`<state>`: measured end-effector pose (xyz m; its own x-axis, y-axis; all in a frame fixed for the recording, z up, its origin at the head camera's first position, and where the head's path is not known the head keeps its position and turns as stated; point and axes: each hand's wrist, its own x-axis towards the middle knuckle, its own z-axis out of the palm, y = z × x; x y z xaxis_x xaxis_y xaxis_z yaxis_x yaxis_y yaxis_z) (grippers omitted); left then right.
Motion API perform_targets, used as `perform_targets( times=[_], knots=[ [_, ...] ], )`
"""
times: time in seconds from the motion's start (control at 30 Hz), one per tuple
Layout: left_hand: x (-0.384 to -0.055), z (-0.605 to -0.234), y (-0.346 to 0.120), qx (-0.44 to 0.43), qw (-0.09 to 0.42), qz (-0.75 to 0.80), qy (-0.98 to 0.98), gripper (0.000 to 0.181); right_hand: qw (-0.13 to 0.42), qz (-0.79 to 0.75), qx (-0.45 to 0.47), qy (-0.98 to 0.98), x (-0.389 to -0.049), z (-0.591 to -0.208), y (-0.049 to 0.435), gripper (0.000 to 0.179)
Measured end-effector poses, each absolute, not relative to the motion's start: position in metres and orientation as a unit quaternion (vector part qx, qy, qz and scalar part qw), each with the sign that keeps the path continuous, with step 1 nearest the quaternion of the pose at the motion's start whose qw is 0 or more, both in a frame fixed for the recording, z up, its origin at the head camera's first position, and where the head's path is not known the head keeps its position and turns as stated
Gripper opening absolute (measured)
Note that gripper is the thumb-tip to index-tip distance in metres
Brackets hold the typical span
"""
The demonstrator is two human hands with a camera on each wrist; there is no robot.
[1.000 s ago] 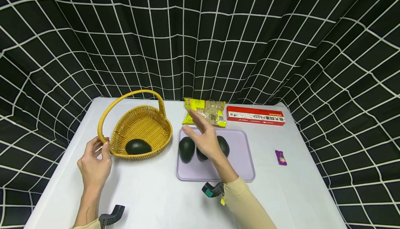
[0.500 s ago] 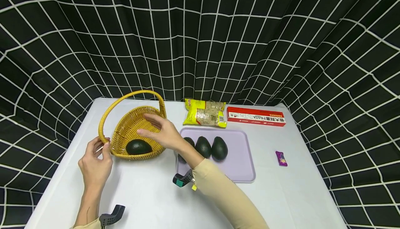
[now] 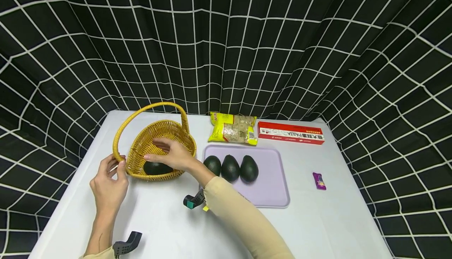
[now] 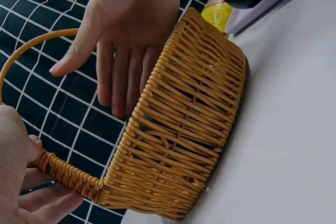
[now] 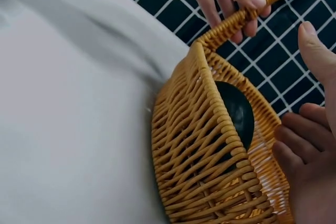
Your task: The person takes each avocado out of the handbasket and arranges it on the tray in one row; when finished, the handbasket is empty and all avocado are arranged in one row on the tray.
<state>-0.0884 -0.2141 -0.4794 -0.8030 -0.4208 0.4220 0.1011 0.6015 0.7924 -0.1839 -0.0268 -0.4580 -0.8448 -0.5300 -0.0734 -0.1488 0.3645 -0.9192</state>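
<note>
A yellow wicker basket (image 3: 141,149) with a tall arched handle (image 3: 121,131) stands at the table's left. My left hand (image 3: 110,184) pinches the handle's lower left end between thumb and fingers. Inside the basket lies a dark green avocado (image 5: 236,111), partly covered by my right hand in the head view. That right hand (image 3: 174,155) hovers over the basket opening, fingers extended and thumb apart, holding nothing. To the right, three more avocados (image 3: 230,168) sit in a row on a lilac tray (image 3: 268,188).
Behind the tray lies a yellow-and-clear food packet (image 3: 233,129). Beside it is a red pasta box (image 3: 291,132). A small purple wrapped snack (image 3: 319,181) lies at the right on the white table (image 3: 339,219). A black grid-patterned curtain (image 3: 226,55) surrounds the table's back and sides.
My right hand has swung left from above the tray to over the basket, uncovering the avocados on the tray. My left hand keeps its hold on the handle.
</note>
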Motion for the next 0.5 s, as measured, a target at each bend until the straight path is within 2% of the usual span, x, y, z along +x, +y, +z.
perform_targets(
  times=[0.5],
  knots=[
    [-0.088,-0.48,-0.214,0.098,0.298,-0.434,-0.845,0.033,0.238,-0.537,-0.167,0.792,-0.193,-0.472,-0.034,0.075]
  ],
)
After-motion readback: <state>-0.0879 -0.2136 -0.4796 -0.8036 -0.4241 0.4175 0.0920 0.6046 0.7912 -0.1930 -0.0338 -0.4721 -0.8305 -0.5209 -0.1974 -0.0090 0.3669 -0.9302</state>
